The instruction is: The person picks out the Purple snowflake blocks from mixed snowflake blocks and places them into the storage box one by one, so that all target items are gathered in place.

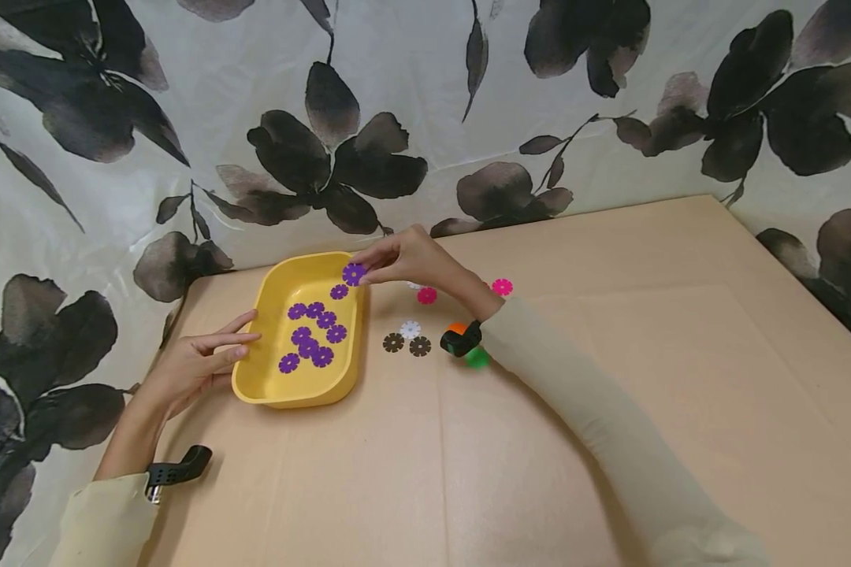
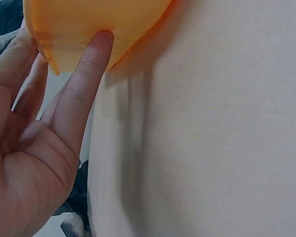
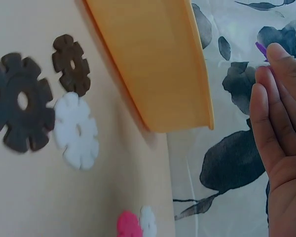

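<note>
In the head view, a yellow tray (image 1: pixel 343 386) holds several flower-shaped, notched purple discs (image 1: pixel 308 348) scattered over its floor. My left hand (image 1: pixel 195 362) grips the tray's left side, some fingertips over the rim; in the left wrist view, one finger (image 2: pixel 106 42) presses the tray's outer wall (image 2: pixel 69 24). Above the tray's far right corner, my right hand (image 1: pixel 411 258) pinches one purple disc (image 1: pixel 353 274) between thumb and fingers. The right wrist view shows only that disc's purple edge (image 3: pixel 261 49) at the fingertips.
Right of the tray on the beige table (image 1: pixel 645 378) lie two dark brown discs (image 1: pixel 420 346), a white disc (image 1: pixel 410 329) and pink discs (image 1: pixel 502 287). Orange (image 1: pixel 457 327) and green discs (image 1: pixel 477 358) show beside the right wristband. A floral cloth (image 1: pixel 425 102) hangs behind the table.
</note>
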The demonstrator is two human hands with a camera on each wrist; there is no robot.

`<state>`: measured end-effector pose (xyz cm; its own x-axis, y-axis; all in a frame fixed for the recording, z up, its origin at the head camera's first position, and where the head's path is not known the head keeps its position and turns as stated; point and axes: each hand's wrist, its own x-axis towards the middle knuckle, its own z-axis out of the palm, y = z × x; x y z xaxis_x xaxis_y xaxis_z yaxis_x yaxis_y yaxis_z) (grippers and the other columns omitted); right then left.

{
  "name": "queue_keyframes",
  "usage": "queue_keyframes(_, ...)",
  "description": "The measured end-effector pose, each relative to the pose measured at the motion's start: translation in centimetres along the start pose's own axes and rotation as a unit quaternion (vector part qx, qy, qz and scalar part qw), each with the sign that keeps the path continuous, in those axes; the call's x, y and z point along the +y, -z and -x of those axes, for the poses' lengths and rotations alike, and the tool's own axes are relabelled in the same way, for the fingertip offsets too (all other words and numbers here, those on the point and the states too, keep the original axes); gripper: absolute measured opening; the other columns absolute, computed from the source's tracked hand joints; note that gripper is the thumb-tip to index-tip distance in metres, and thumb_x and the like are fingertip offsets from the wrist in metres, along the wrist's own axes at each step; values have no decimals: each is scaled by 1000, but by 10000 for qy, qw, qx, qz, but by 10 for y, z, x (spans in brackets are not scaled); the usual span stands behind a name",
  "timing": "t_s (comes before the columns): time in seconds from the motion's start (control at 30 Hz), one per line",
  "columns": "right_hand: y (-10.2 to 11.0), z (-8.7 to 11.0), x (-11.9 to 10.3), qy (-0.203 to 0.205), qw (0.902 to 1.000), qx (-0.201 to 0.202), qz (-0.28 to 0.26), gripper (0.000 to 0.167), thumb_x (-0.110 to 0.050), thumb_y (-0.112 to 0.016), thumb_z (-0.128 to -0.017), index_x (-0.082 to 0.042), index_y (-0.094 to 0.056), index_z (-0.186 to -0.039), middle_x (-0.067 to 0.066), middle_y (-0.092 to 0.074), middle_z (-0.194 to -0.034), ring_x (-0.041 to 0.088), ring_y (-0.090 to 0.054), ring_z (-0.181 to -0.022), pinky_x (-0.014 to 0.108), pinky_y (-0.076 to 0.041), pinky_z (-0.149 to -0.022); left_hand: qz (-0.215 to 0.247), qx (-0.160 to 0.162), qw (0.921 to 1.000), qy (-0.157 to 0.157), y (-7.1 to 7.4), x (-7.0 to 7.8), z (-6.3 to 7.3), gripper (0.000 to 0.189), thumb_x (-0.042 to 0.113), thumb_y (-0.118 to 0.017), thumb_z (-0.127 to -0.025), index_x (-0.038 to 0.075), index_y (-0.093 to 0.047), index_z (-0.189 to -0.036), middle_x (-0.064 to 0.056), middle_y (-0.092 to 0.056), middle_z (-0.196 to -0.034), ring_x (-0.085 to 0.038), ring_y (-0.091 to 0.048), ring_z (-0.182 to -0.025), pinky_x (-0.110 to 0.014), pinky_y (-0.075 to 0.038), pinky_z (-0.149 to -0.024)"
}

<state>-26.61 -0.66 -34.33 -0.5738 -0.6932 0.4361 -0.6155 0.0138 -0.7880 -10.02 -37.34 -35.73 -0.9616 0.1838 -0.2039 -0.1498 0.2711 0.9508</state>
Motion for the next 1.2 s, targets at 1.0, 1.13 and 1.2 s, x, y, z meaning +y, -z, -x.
queue_keyframes(1.0, -15, -32, -2, -259, 9994, -205, 97, 35, -17, -85, -84, -4, -77, -116, 2, -78, -99, 5, -72, -87, 20, -59, -83, 3, -122, 9999, -80, 2, 3, -2, 41, 5, -61, -101, -11, -53, -138, 16, -35, -163, 6, -61, -119, -29, -59, -87)
queue_keyframes(1.13, -18, -38, -1, -443, 9988, -196, 82, 35, -19, -85, -84, -6, -77, -116, 0, -78, -98, 5, -71, -88, 19, -59, -84, -70, -83, 9999, -45, 1, 3, -2, 41, 6, -61, -101, -11, -53, -138, 16, -35, -162, 6, -61, -118, -29, -59, -87)
queue_keyframes(1.2, -19, -41, 0, -586, 9980, -224, 103, 35, -20, -85, -84, -7, -77, -116, -1, -78, -99, 6, -71, -90, 18, -58, -85, -73, -83, 9999, -43, 1, 3, -3, 41, 6, -61, -102, -11, -53, -138, 16, -35, -163, 6, -61, -118, -29, -59, -87)
